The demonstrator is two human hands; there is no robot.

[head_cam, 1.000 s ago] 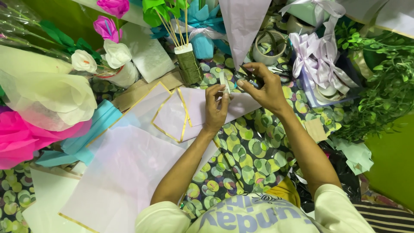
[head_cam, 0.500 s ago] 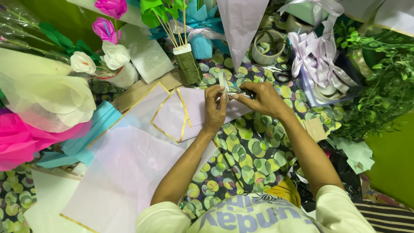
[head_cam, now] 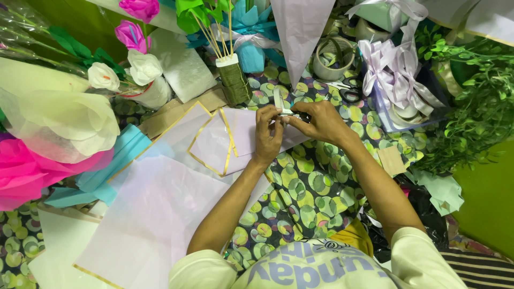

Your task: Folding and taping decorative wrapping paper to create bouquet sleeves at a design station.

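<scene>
My left hand (head_cam: 267, 134) and my right hand (head_cam: 322, 122) meet fingertip to fingertip over a green-dotted cloth (head_cam: 305, 187). Between them they pinch a small white strip (head_cam: 279, 101), which sticks up from the fingers; what kind of strip it is I cannot tell. Just under my left hand lie lilac wrapping sheets with gold edges (head_cam: 214, 142), overlapping each other. A larger pale lilac sheet (head_cam: 155, 214) lies nearer my body, under my left forearm.
Black-handled scissors (head_cam: 349, 93) and a tape roll (head_cam: 333, 59) lie just beyond my hands. A green-wrapped stick bundle (head_cam: 231, 77), paper flowers (head_cam: 142, 67), pink tissue (head_cam: 27, 174) and blue paper (head_cam: 115, 155) crowd the left. White ribbon bows (head_cam: 393, 69) and green foliage (head_cam: 476, 107) fill the right.
My right hand has drawn back from near the scissors to my left hand, and the fingertips of both now meet on the white strip. The left hand has barely moved.
</scene>
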